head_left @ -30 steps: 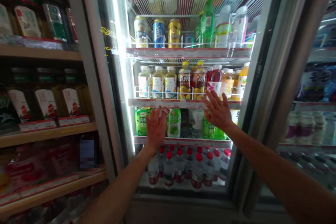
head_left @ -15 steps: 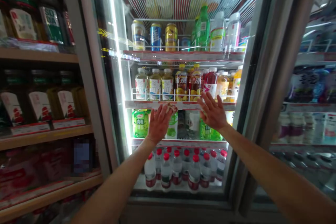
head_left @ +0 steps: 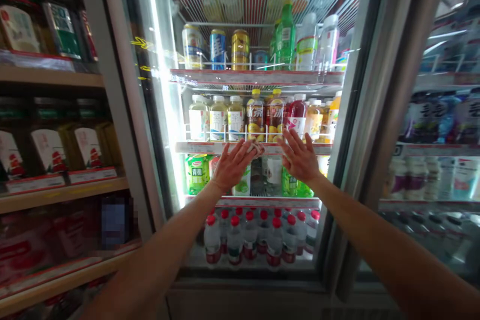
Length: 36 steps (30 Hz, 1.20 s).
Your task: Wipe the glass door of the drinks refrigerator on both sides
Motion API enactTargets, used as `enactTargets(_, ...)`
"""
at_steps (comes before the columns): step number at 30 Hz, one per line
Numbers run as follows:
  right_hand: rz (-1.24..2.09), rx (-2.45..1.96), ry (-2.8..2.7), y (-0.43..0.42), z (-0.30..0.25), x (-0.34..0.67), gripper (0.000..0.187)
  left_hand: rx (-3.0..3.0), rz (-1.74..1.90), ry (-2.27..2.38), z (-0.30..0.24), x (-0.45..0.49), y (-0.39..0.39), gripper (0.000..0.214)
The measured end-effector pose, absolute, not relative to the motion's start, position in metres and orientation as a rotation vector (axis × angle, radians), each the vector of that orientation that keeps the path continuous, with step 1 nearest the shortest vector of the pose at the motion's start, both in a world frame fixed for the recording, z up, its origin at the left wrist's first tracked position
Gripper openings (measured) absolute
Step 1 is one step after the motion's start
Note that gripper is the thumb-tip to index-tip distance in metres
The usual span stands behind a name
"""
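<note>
Our nearly flat left hand (head_left: 230, 166) holds a crumpled cloth (head_left: 258, 148), just left of our spread, empty right hand (head_left: 300, 159).

One shelf (head_left: 258, 77) is holding cans (head_left: 240, 50), the next shelf down (head_left: 202, 148) is holding yellow-topped bottles (head_left: 255, 112), and the bottom shelf (head_left: 305, 263) is holding red-topped bottles (head_left: 234, 242).

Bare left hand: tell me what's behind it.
Behind the bare left hand, an upright green-and-white container and a reddish package partly show; their covered parts cannot be seen.
</note>
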State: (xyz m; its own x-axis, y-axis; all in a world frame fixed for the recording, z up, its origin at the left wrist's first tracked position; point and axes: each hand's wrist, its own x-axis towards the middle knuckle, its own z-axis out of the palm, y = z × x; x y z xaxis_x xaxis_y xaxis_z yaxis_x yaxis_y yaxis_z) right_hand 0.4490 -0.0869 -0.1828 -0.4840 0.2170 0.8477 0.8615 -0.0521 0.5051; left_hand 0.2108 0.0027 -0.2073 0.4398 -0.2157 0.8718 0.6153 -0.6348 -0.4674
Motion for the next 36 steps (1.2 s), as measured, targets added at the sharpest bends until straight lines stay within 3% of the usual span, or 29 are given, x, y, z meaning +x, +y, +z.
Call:
enactTargets(5,-1.572,-1.157,-1.689,-0.087,-0.184,0.449,0.07,-1.556,-1.83,-0.812,-0.18,0.184,0.02,0.055)
enactTargets(11,-1.545,-1.136,-1.708,-0.088,-0.183,0.45,0.069,-1.865,-1.349,-0.356,-0.181,0.207,0.008,0.049)
enactTargets(18,-1.463,-1.075,-1.722,-0.086,-0.187,0.451,0.064,-1.527,-1.905,-1.005,-0.151,0.176,0.022,0.05)
enactTargets(24,-1.378,-1.045,-1.776,-0.092,-0.176,0.455,0.05,-1.916,-1.438,-0.664,-0.137,0.179,0.017,0.041)
enactTargets(31,-1.273,-1.211,-1.379,-0.094,-0.146,0.475,0.057,-1.41,-1.916,-1.17,-0.099,0.154,0.039,0.056)
enactTargets(36,-1.261,-1.243,-1.385,-0.094,-0.148,0.475,0.056,-1.751,-1.412,-0.786,-0.122,0.208,0.009,0.046)
